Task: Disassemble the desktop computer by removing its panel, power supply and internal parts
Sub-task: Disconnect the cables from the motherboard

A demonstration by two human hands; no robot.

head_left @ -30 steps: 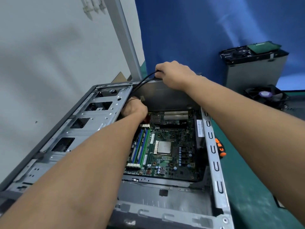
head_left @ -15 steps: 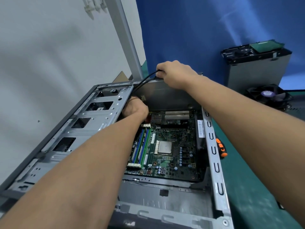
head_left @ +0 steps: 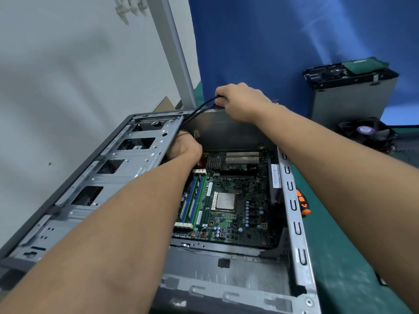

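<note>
One green motherboard (head_left: pixel 240 186) lies in the open case (head_left: pixel 291 225).

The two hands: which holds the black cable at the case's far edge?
The right hand, pinching the black cable at the case rim; the left hand is lower, tucked inside beside the drive cage.

Motherboard (head_left: pixel 240 220) print, lower left edge: "Dual DDR3 1600"
White sticker (head_left: pixel 275 173), right of board: barcode, lettering too small to read
</note>
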